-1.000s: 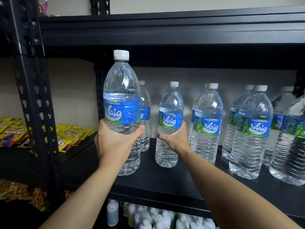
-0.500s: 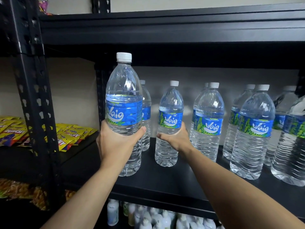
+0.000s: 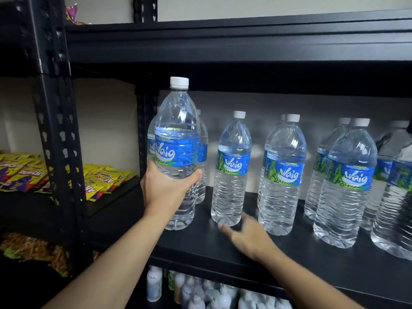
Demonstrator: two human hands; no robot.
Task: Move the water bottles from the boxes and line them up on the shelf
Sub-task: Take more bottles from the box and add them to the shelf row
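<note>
My left hand (image 3: 166, 188) grips a clear water bottle (image 3: 177, 139) with a blue label and white cap, upright at the left end of the black shelf (image 3: 200, 248). Whether its base touches the shelf, I cannot tell. My right hand (image 3: 249, 238) hovers low over the shelf, blurred, fingers spread and holding nothing, just in front of a second bottle (image 3: 231, 170) that stands on the shelf. To the right, several more bottles (image 3: 283, 175) stand in rows, two deep. Another bottle stands partly hidden behind the held one.
A black perforated upright (image 3: 58, 130) divides this bay from the left bay, where yellow snack packets (image 3: 104, 179) lie. The shelf above (image 3: 223, 45) hangs close over the bottle caps. Small white bottles (image 3: 153, 284) fill the shelf below.
My right hand has let go of the second bottle and dropped back toward the shelf's front. My left hand has carried its bottle slightly further right, into the shelf.
</note>
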